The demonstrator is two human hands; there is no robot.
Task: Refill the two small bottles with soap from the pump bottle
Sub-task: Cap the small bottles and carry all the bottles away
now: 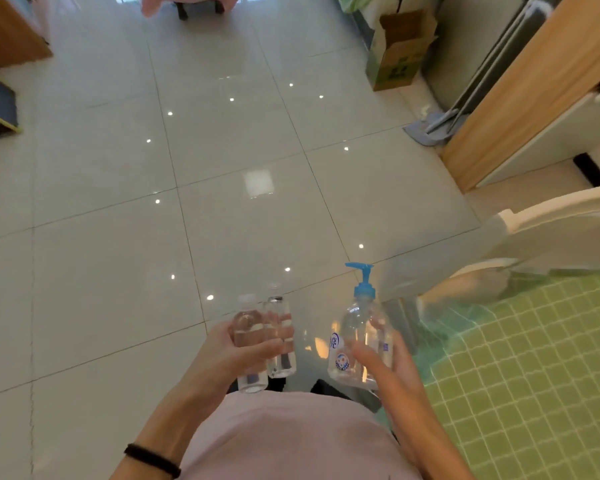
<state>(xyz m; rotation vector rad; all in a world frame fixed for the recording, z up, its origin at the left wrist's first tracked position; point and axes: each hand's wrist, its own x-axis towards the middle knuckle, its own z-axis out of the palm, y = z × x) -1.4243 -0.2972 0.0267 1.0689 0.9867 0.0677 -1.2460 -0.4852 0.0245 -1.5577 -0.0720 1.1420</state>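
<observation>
Clear plastic was all the work showed: two small bottles held side by side and touching in the left hand [222, 355], and the pump bottle [355, 327] upright in the right hand [395, 365]. The left fingers were curled round both small bottles at once, pressing them together against the palm. The nearer small bottle [246, 325] carried what looked like a white cap; the farther small bottle [282, 363] had a blurred top, and I could not tell whether it was capped or open. The right hand was wrapped round the lower body of the pump bottle, thumb across the label, with the blue pump head [362, 278] untouched above it.

All three bottles hung in the air in front of a pink shirt [291, 438], over a glossy tiled floor [257, 202] and just beside a green mat [534, 358]. The pump bottle stood apart from the small ones, its spout over neither.

By my reading, the refilling itself had not begun. The liquid levels were too faint to judge. Left to do: set the bottles down, open each small one, and pump soap into both.
</observation>
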